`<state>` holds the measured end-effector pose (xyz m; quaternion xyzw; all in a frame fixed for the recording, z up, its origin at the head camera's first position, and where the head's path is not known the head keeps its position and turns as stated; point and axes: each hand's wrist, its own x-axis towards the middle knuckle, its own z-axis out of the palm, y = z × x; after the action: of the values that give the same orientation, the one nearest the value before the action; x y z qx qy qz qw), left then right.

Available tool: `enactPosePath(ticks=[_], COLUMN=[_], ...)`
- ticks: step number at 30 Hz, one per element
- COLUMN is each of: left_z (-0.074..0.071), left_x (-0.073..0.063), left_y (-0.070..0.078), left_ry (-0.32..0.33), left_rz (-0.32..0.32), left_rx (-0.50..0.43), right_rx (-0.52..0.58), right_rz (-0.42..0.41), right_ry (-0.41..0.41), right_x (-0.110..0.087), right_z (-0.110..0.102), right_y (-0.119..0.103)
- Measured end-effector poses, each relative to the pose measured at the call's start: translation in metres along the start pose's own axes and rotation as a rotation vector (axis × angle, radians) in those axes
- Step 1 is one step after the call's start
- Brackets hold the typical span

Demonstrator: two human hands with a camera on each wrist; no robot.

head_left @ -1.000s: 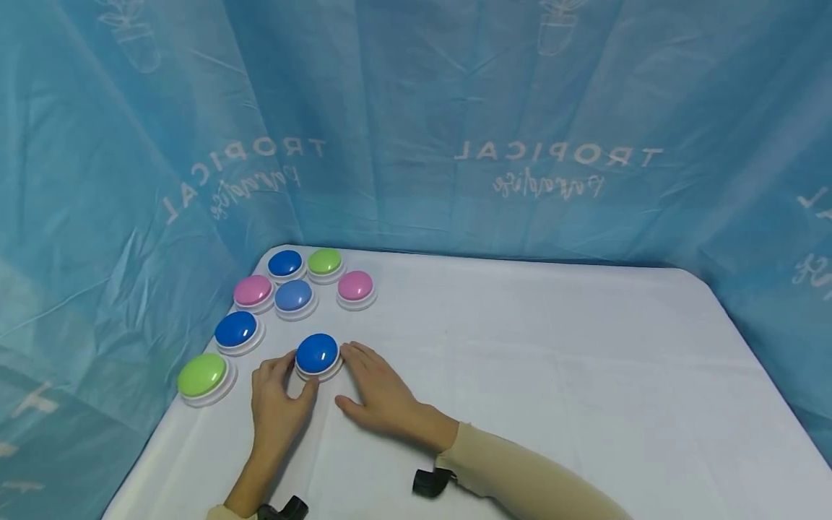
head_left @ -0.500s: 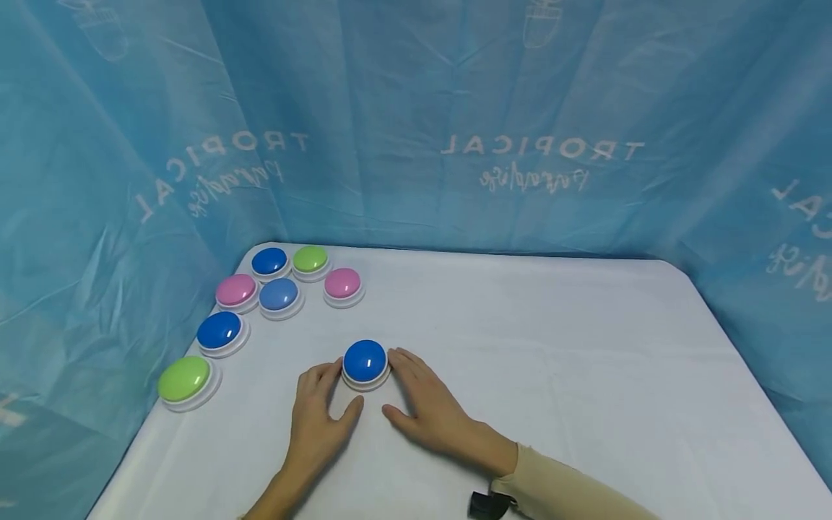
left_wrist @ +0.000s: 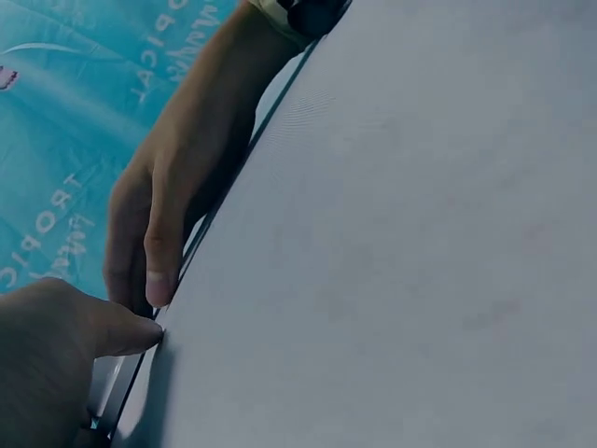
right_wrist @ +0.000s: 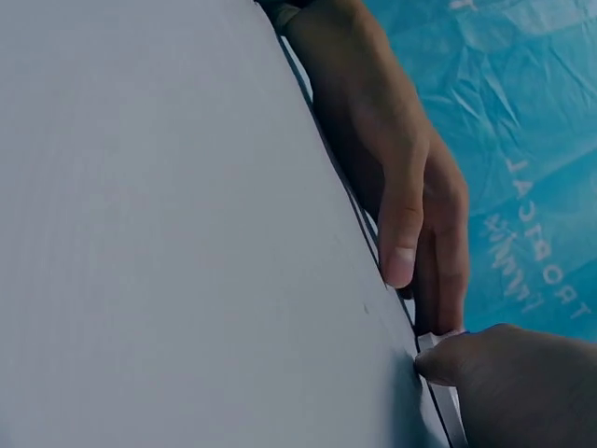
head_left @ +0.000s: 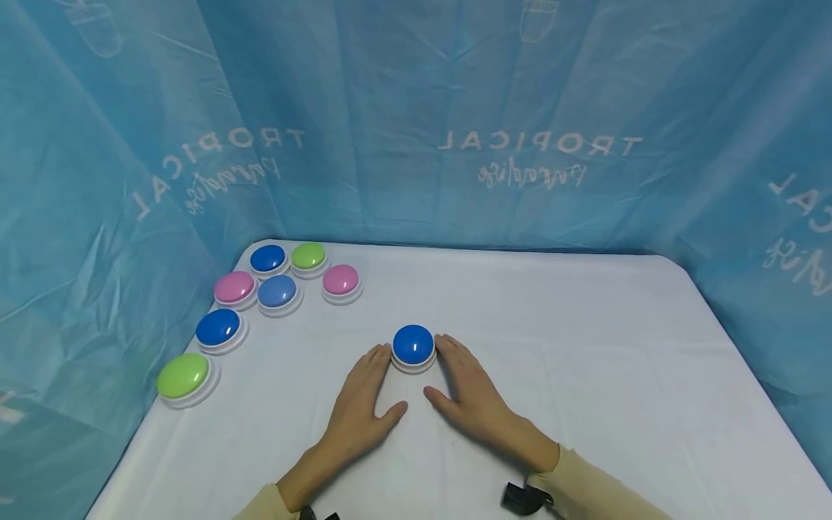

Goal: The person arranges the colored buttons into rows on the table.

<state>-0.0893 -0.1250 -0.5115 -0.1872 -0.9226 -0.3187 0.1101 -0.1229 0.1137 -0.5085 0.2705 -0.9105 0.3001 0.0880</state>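
A blue domed push button on a round white base sits on the white-covered table, between both hands. My left hand touches the base's left side with straight fingertips, its thumb spread toward the front. From the right, my right hand has its straight fingertips against the base, thumb also apart from it. In the left wrist view my left hand shows at the lower left, the button hidden. The right wrist view has my right hand at the lower right, and only a small white part of the base shows.
Several similar buttons stand at the table's left: a green one, a blue one, pink ones, a lighter blue one and others at the back corner. Blue printed curtains enclose the white tabletop.
Both hands have moved right across the table with the blue button between them. The left thumb, near the base earlier, now stands away from it. The head view has shifted slightly.
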Motion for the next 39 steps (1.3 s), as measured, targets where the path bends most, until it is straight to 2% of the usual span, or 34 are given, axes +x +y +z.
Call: enactPosePath(ticks=[5, 9, 20, 28, 33, 36, 39], left_z=[0.013, 0.018, 0.024, 0.033, 0.035, 0.033, 0.032], left_x=[0.026, 0.046, 0.085, 0.12, 0.135, 0.145, 0.145], left_y=[-0.002, -0.001, -0.003, -0.009, -0.014, -0.017, -0.021], left_ry=[-0.04, -0.058, -0.107, -0.132, -0.139, -0.147, -0.166], left_rz=[0.071, 0.085, 0.078, 0.055, 0.044, 0.065, 0.072], left_rx=[0.021, 0.038, 0.056, 0.039, 0.046, 0.065, 0.09], right_rx=[-0.013, -0.032, -0.041, -0.086, -0.12, -0.148, -0.154], right_rz=[0.07, 0.114, 0.124, 0.101, 0.127, 0.149, 0.164], right_ry=[0.029, 0.025, -0.037, -0.014, -0.041, -0.08, -0.101], right_x=[0.002, 0.009, 0.036, 0.058, 0.072, 0.08, 0.08], right_z=[-0.007, -0.01, -0.022, -0.023, -0.022, -0.024, -0.021], right_y=[0.01, 0.017, 0.04, 0.063, 0.073, 0.078, 0.077])
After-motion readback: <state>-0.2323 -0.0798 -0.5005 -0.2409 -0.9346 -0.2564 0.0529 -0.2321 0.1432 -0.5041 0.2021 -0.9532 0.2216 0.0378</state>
